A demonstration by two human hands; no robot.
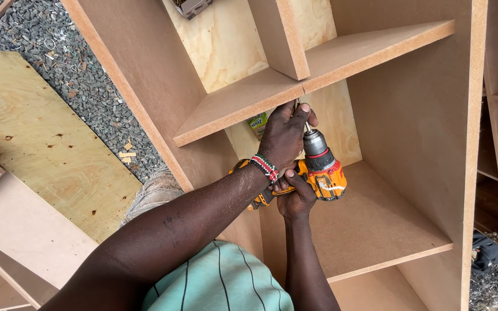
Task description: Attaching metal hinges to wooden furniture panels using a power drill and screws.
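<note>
While my right hand clamps the drill inside the cabinet, my left hand pinches its bit under the shelf.

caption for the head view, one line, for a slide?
Right hand grips an orange cordless drill while the left hand steadies its bit under a fibreboard shelf.

Small green-yellow labelled package inside cabinet, under shelf, partly hidden behind hand.

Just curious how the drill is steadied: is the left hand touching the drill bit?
Touching. The head view shows the left hand's fingertips pinching the bit just under the shelf, with no gap visible.
</note>
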